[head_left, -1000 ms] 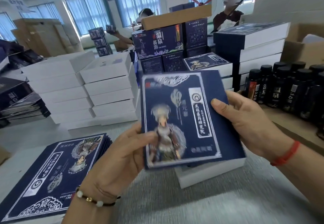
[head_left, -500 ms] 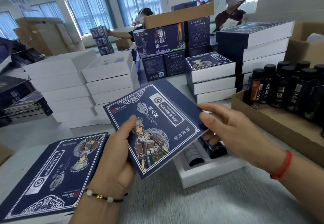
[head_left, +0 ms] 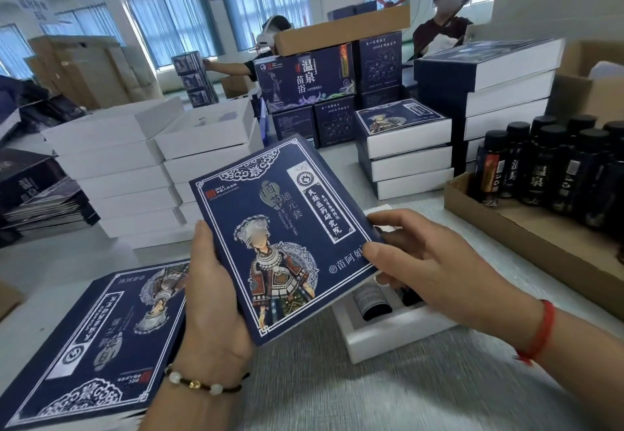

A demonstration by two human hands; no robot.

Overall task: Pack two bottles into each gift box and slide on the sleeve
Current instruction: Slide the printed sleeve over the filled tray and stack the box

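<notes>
I'm gripping the blue sleeve at both edges — left hand, right hand — holding it above the loaded gift box on the desk, lining up its opening.

One head-worn wide-angle view, looking forward and down across the grey table. Nearest, low in frame, sit the left hand and right hand. Far left, white box stacks; far right, a cardboard tray. The horizon tilts, and straight edges bow near the borders.
</notes>
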